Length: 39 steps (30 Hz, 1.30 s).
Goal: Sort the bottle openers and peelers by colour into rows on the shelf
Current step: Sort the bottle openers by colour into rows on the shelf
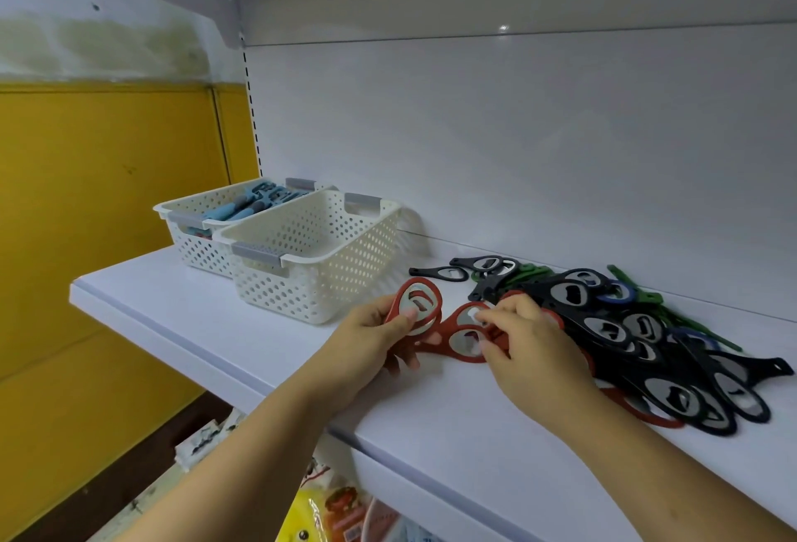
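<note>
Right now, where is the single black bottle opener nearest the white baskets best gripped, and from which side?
Probably its narrow handle, from the left: the black bottle opener lies flat, handle pointing toward the white baskets with bare shelf around it, while its oval head sits close to other openers.

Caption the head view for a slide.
Left hand grips red bottle openers; right hand pinches another red opener beside the mixed pile.

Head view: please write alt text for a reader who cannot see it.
The left hand holds red bottle openers while the right hand pinches another red opener beside a mixed-colour pile on a white shelf. Two white baskets stand further left.
</note>
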Motion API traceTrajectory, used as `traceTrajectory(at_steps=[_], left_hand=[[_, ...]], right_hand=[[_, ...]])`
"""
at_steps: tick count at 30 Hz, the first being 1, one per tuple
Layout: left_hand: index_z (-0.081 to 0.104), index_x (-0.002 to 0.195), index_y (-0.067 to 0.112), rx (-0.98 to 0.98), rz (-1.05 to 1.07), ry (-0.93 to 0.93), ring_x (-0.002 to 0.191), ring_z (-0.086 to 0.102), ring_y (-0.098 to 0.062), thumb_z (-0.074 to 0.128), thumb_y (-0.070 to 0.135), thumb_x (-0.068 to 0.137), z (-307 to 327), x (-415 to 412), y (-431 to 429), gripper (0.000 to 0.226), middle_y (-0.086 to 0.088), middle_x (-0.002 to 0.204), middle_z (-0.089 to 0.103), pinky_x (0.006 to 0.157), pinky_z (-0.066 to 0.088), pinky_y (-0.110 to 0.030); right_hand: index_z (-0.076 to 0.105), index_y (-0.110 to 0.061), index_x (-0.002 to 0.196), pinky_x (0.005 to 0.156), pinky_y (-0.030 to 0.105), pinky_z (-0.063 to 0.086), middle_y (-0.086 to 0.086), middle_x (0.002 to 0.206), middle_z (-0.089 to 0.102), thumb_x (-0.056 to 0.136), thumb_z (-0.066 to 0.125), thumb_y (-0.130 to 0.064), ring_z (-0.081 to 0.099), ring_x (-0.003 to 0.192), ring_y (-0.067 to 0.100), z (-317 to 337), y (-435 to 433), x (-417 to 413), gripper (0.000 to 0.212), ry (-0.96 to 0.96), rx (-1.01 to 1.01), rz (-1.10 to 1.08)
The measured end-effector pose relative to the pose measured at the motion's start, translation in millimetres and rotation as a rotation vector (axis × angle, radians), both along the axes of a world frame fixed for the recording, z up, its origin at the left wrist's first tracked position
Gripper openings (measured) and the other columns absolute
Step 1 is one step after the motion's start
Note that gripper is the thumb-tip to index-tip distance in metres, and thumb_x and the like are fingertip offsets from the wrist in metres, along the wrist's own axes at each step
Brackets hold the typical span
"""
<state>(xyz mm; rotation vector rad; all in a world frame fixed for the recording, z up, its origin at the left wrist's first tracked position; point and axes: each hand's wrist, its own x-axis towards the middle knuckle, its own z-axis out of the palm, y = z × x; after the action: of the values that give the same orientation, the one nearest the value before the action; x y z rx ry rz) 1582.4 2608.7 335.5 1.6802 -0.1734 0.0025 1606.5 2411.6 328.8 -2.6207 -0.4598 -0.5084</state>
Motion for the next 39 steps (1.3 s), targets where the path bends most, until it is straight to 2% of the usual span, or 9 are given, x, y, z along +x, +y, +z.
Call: traceTrajectory(at_steps=[5,8,13,15,23,28,34,37,39], left_hand=[[0.060,0.106,0.014,0.036,0.021,0.012,0.058,0.057,-0.006,0.043,0.021,0.101,-0.3,0.5,-2.8,0.020,0.006,0.072,0.070,0.052,0.041,-0.019],[0.059,0.111,0.015,0.018,0.045,0.000,0.066,0.059,-0.009,0.046,0.017,0.099,-1.6,2.0,-1.2,0.017,0.002,0.088,0.074,0.058,0.044,-0.021],[0.059,0.116,0.013,-0.143,0.231,0.009,0.088,0.067,-0.018,0.051,0.011,0.096,-6.6,9.1,2.3,0.022,-0.006,0.099,0.072,0.071,0.051,-0.025],[0.059,0.116,0.012,-0.164,0.225,0.016,0.085,0.069,-0.021,0.051,0.009,0.096,-7.2,9.9,0.5,0.022,-0.008,0.098,0.072,0.069,0.054,-0.028],[0.065,0.106,0.021,0.179,0.040,-0.036,0.091,0.067,-0.027,0.057,0.017,0.094,-5.4,2.9,-8.9,0.015,-0.009,0.100,0.071,0.082,0.054,-0.035],[0.063,0.110,0.017,0.248,-0.064,-0.059,0.077,0.060,-0.009,0.061,0.020,0.091,-5.5,2.3,-8.6,0.019,-0.008,0.099,0.068,0.067,0.053,-0.022],[0.062,0.109,0.015,0.107,0.132,-0.073,0.053,0.057,-0.005,0.051,0.019,0.097,-3.6,2.5,-6.5,0.016,0.001,0.072,0.066,0.049,0.042,-0.016],[0.059,0.113,0.014,0.013,0.138,-0.064,0.055,0.059,-0.007,0.049,0.020,0.098,-2.6,2.1,-5.0,0.019,-0.003,0.077,0.068,0.051,0.045,-0.019],[0.058,0.114,0.013,-0.005,0.136,-0.061,0.053,0.057,-0.007,0.049,0.018,0.098,-2.2,1.5,-4.8,0.019,-0.002,0.073,0.067,0.050,0.044,-0.017]], right_hand=[[0.052,-0.024,0.123,0.066,0.024,0.040,-0.007,0.115,0.043,0.091,0.052,-0.046,0.053,0.092,0.012,-1.8,6.0,-1.5,0.038,0.101,-0.156,-0.059],[0.049,-0.025,0.114,0.066,0.025,0.040,-0.008,0.110,0.050,0.088,0.060,-0.041,0.054,0.092,0.014,-0.9,3.3,-0.1,0.033,0.113,-0.050,-0.055],[0.057,-0.022,0.095,0.052,0.018,0.033,-0.012,0.073,0.057,0.092,0.058,-0.020,0.048,0.059,0.002,-2.1,-0.2,5.0,0.004,0.141,0.256,0.003],[0.057,-0.026,0.085,0.053,0.017,0.038,-0.008,0.072,0.062,0.091,0.058,-0.014,0.053,0.060,0.003,0.4,-1.6,5.1,0.014,0.129,0.400,0.022],[0.060,-0.026,0.078,0.046,0.018,0.042,-0.006,0.067,0.060,0.089,0.060,-0.007,0.053,0.048,0.001,-2.1,10.8,-6.2,0.022,0.261,0.683,0.198],[0.058,-0.020,0.084,0.042,0.023,0.044,0.003,0.075,0.059,0.091,0.057,-0.007,0.053,0.045,0.008,-1.5,12.6,-4.6,0.015,0.314,0.775,0.208],[0.066,-0.030,0.091,0.054,0.009,0.035,-0.019,0.065,0.060,0.089,0.062,-0.020,0.054,0.059,-0.003,-6.5,-1.4,10.2,0.010,0.027,0.432,0.043],[0.058,-0.029,0.124,0.080,0.013,0.042,-0.018,0.130,0.054,0.092,0.057,-0.023,0.055,0.097,-0.007,-5.7,-4.7,9.9,0.033,0.076,0.094,0.083],[0.045,-0.035,0.135,0.090,0.027,0.046,-0.020,0.147,0.035,0.095,0.051,-0.029,0.053,0.116,0.010,-2.6,-0.7,5.4,0.042,0.138,-0.115,0.076]])
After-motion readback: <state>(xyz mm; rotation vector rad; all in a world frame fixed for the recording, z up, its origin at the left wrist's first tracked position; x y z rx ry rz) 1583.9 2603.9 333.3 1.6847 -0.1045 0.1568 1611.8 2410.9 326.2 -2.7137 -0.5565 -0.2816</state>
